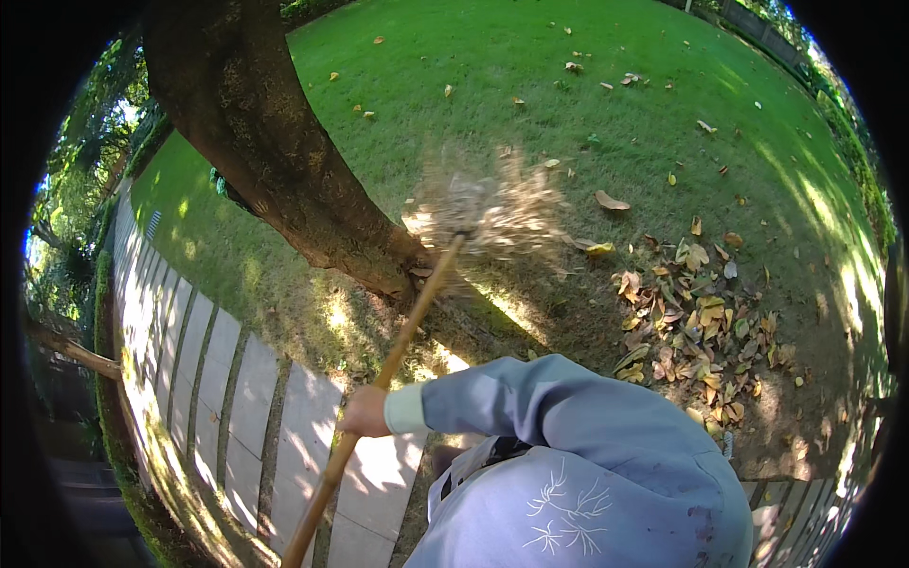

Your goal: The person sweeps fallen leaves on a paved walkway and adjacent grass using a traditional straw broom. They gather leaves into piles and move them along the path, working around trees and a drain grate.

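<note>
My right hand, in a pale cuff and grey-blue sleeve, grips the long wooden or bamboo handle of a broom or rake. The handle slants from the bottom edge up to the right, passing in front of the base of a tree trunk. Its head is motion-blurred over the grass, with pale leaf-like bits blurred about it; whether it is a broom or a rake I cannot tell. My left hand is out of view. To the right of the head lies a pile of dry leaves.
Concrete paving slabs with narrow grass gaps run along the left. Scattered leaves dot the lawn. Hedges and a fence border the far side. A tree root spreads from the trunk's foot.
</note>
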A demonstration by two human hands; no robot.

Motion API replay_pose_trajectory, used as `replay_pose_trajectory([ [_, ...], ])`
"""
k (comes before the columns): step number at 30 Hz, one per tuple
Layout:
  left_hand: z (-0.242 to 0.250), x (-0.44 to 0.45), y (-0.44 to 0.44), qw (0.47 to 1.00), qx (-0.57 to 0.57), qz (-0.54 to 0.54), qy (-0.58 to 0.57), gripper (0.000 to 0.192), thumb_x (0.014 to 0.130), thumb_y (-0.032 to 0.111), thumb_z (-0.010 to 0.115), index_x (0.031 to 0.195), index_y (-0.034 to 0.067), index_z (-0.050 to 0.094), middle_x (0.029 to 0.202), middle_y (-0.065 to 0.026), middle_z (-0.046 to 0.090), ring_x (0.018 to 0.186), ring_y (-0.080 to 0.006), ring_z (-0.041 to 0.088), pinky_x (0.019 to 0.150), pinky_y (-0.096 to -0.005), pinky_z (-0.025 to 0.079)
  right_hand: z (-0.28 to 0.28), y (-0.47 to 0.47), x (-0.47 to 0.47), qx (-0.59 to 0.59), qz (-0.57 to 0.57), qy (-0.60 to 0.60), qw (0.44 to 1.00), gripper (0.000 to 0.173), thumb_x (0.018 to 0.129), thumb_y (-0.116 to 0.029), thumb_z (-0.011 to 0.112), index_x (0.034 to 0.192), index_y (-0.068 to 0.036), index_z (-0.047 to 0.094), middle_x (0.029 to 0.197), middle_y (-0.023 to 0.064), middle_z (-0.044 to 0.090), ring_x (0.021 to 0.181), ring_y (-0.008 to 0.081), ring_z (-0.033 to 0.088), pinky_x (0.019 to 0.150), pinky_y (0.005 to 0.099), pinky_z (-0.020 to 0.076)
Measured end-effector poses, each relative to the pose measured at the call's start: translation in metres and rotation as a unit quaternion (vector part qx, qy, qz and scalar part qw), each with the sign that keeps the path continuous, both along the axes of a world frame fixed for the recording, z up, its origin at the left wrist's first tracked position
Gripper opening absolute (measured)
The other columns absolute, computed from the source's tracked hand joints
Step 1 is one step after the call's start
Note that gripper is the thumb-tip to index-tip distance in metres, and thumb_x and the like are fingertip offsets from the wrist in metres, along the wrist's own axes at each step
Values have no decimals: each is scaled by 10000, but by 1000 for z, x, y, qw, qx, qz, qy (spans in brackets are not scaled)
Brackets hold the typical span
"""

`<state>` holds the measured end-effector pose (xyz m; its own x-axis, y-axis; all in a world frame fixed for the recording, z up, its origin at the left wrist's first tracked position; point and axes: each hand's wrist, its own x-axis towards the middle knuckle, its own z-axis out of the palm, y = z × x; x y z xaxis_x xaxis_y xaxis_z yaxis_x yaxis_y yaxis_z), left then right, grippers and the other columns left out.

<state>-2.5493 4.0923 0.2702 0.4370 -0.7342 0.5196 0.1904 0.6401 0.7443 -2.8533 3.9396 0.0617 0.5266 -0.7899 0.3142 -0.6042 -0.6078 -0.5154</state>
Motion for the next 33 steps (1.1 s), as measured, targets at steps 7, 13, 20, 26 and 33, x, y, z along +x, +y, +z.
replay_pose_trajectory([
  [7,20,-94,-47,999,-32,12,-6,219,841,252,537,736,99,421,535,33,313,464,-101,339,497,-233,339,-79,-57,-119,213,-67,43,974,187,730,-326,659,774,-156,594,757,49,622,761,249,617,670,373,488],
  [13,-94,-118,-156,936,280,-84,193,232,868,76,488,677,118,363,548,29,321,535,-92,393,613,-231,422,-87,38,-225,337,-222,174,898,167,756,-335,625,861,-205,609,757,15,611,745,221,607,656,398,411],
  [20,-115,-235,-291,830,315,-425,177,296,888,78,461,636,110,308,540,21,254,505,-101,303,629,-243,390,-37,125,-234,121,-573,131,800,143,654,-226,667,718,-144,569,644,34,587,693,231,597,622,389,404],
  [26,-30,-383,-319,595,118,-787,112,160,918,87,385,758,77,379,501,39,241,435,-68,241,499,-229,321,-11,188,-184,175,-719,-24,672,153,643,-147,643,750,-149,534,692,31,567,728,242,572,656,381,384],
  [33,-28,-510,-198,358,180,-916,-9,144,846,133,479,770,106,360,487,41,333,425,-78,336,481,-247,344,-74,263,-81,55,-907,-118,401,123,671,-200,630,711,-132,536,689,91,574,699,322,559,613,435,416],
])
